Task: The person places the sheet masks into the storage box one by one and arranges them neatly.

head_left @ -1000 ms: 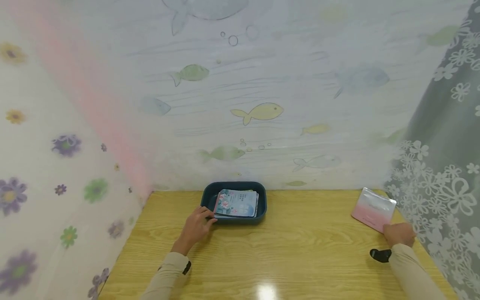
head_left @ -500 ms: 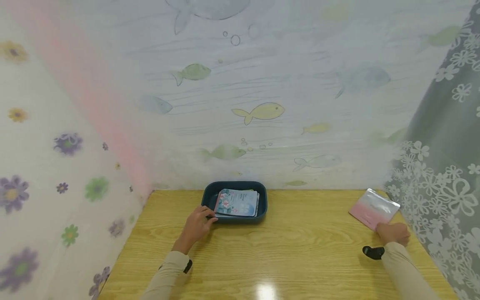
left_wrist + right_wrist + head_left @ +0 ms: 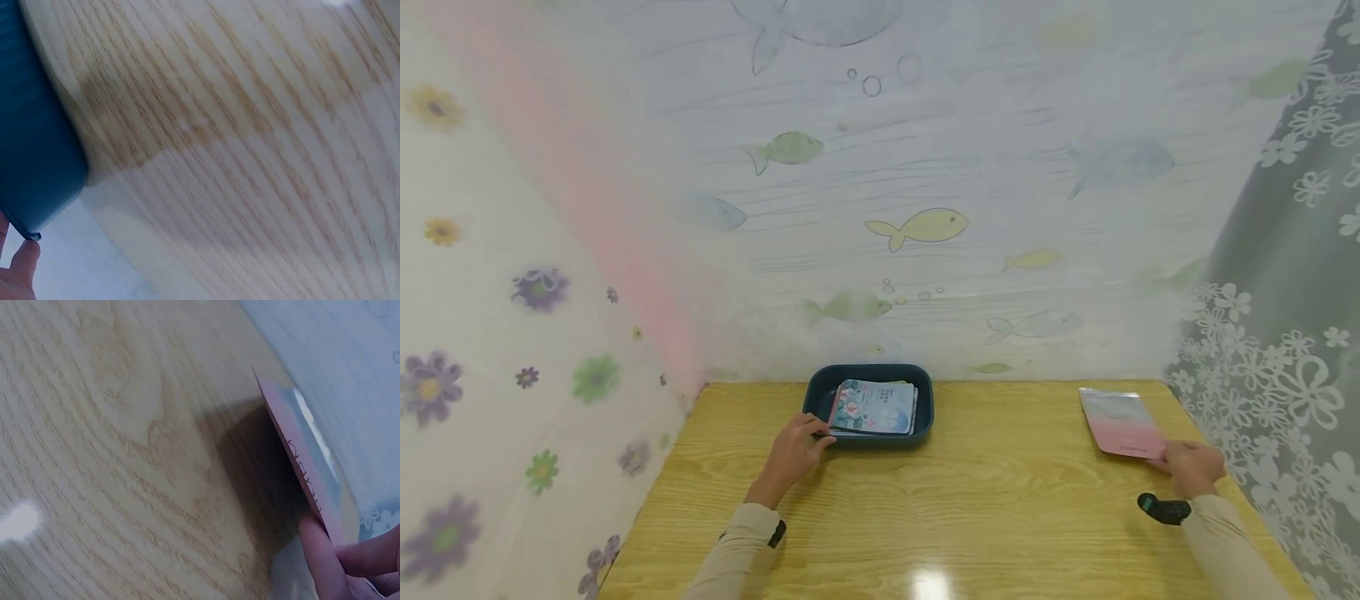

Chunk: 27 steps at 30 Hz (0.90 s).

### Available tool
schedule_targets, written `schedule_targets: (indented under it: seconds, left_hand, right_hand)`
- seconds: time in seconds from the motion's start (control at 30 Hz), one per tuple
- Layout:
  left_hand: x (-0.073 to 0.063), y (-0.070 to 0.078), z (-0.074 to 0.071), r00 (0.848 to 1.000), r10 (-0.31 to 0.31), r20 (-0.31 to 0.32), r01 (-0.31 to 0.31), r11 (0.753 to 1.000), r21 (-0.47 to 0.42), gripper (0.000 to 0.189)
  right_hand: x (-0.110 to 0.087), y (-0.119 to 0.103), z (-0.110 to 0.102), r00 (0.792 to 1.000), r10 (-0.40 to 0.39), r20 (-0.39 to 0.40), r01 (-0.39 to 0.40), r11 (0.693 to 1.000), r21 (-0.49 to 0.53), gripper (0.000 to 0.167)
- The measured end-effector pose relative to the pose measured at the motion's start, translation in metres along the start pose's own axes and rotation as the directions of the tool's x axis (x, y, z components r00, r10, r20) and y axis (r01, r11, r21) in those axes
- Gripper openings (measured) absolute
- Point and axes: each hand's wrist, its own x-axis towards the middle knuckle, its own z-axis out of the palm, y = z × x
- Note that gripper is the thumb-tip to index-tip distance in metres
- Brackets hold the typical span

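At the near left corner of a dark teal plastic bin (image 3: 880, 443), my left hand (image 3: 792, 450) pinches the rim between thumb and fingers; the left wrist view shows the thumb (image 3: 24, 259) against the lip of the bin (image 3: 37, 156). Inside lie several flat sachets, the top one a pale blue floral sachet (image 3: 880, 408). Over the table's right side, my right hand (image 3: 1193, 467) pinches a pink and silver sheet mask sachet (image 3: 1123, 425) by its near right corner. In the right wrist view the sachet (image 3: 306, 456) stands tilted off the wood, casting a shadow.
The wood-grain table (image 3: 1000, 500) meets a fish-print curtain (image 3: 925, 292) behind. A flower-print curtain (image 3: 550, 400) hangs on the left, and a grey-white floral one (image 3: 1285, 375) closes in near my right hand. Each wrist wears a black strap (image 3: 1163, 508).
The pink sachet has turned counterclockwise and its far end has swung left, now tilted in my right hand. My left hand and the bin have stayed in place.
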Motion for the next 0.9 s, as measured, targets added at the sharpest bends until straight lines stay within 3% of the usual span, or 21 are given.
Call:
schedule_targets:
  seconds: [0.1,0.2,0.33,0.47,0.57,0.7,0.9]
  left_hand:
    - [0.000,-0.001,0.000,1.000,-0.007,0.002,0.007,1.000,-0.005,0.013]
    - [0.001,0.000,-0.001,1.000,-0.012,0.000,0.012,1.000,-0.012,0.013]
    - [0.000,0.000,-0.001,1.000,-0.016,-0.009,0.016,1.000,-0.015,0.014]
    - [-0.001,-0.001,-0.001,1.000,-0.003,-0.024,0.003,1.000,-0.025,0.015]
    - [-0.002,-0.002,-0.001,0.999,0.009,-0.033,-0.010,0.999,-0.033,0.015]
    - [-0.002,-0.002,-0.001,0.999,0.015,-0.030,-0.016,0.999,-0.039,0.014]
    - [-0.002,-0.001,0.000,1.000,0.007,-0.015,-0.008,1.000,-0.028,0.012]
  right_hand:
    - [0.000,0.000,-0.005,0.993,-0.011,0.114,0.003,0.998,0.068,0.042]
    - [0.017,0.011,-0.010,0.975,-0.061,0.214,0.033,0.991,0.131,0.034]
    - [0.038,0.027,-0.014,0.921,-0.159,0.355,0.090,0.975,0.202,0.041]
    - [0.015,0.011,-0.007,0.849,-0.271,0.453,0.230,0.963,0.144,0.032]
    - [-0.011,-0.009,0.004,0.809,-0.322,0.492,0.339,0.939,0.056,0.039]
    - [-0.029,-0.027,0.016,0.781,-0.316,0.539,0.371,0.929,0.007,0.041]
    - [-0.047,-0.046,0.038,0.741,-0.322,0.589,0.366,0.929,0.049,0.041]
